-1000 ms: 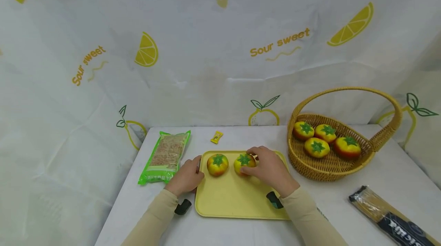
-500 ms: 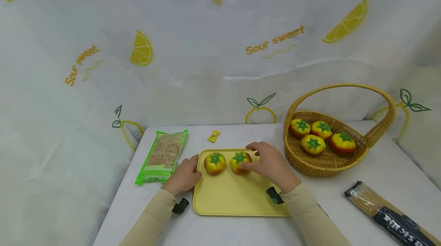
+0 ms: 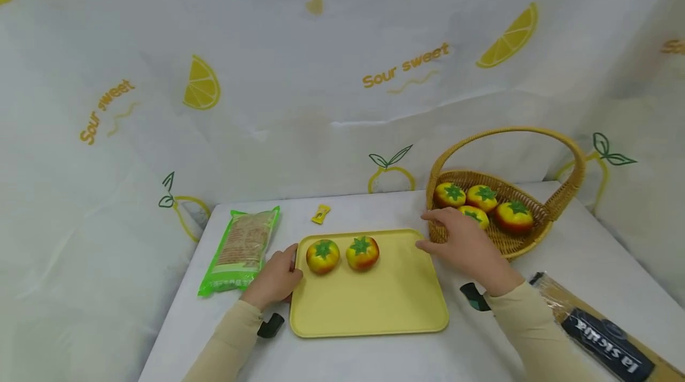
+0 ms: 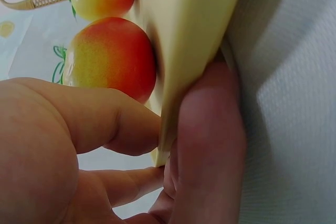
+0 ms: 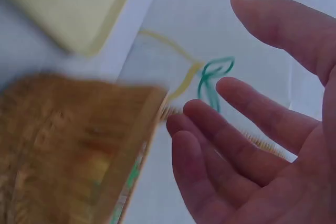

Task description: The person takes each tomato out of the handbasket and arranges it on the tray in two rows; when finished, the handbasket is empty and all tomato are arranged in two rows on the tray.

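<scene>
My left hand [image 3: 275,281] grips the left edge of a yellow tray [image 3: 374,304]; in the left wrist view its fingers curl around the rim, one of them under the tray [image 4: 184,30]. Two yellow-red persimmon-like fruits with green star-shaped tops sit side by side on the tray's far half, a left fruit [image 3: 323,258] and a right fruit [image 3: 362,253]. My right hand [image 3: 471,245] holds nothing, hovering between the tray's far right corner and the wicker basket [image 3: 568,191], thumb and fingers spread apart. The right wrist view shows its fingers [image 5: 231,135] loosely bent beside the blurred basket [image 5: 68,119].
Several similar fruits [image 3: 514,218] lie in the basket at the back right. A green-edged bag [image 3: 241,251] lies left of the tray. Behind the tray is a small yellow wrapped candy [image 3: 321,214]. A pasta pack [image 3: 605,334] lies at the front right.
My right hand has let go of the right fruit and moved right, off the tray to the basket's front. That fruit now stands closer to the left one. The left hand keeps its grip.
</scene>
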Demonstrator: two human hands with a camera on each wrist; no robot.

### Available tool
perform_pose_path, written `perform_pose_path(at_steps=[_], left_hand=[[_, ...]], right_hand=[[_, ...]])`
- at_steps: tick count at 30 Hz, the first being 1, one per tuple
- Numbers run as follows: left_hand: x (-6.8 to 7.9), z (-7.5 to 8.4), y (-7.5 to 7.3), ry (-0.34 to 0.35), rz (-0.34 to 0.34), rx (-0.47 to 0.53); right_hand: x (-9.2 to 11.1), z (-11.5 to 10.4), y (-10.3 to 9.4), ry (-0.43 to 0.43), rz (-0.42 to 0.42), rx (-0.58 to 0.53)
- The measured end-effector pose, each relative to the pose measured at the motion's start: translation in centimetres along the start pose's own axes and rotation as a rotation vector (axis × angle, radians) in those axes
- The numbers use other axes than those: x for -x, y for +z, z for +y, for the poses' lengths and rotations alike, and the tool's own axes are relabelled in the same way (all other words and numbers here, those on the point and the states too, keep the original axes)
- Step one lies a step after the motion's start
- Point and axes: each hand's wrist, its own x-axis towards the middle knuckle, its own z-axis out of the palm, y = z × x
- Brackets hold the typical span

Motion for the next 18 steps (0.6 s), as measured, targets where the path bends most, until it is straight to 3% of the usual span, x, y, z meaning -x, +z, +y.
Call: perform_pose_path(at_steps=[6, 11, 18], left_hand=[[0.1, 0.4, 0.1, -0.007, -0.005, 0.028], [-0.1, 0.6, 0.1, 0.030, 0.004, 0.005], [0.0, -0.1, 0.1, 0.050, 0.026, -0.040]], right_hand=[[1.2, 5.1, -3.8, -0.009, 0.008, 0.128], [1.5, 8.8, -6.8, 0.019, 0.024, 0.193], [1.0, 11.8, -7.9, 0.071, -0.024, 0.219]])
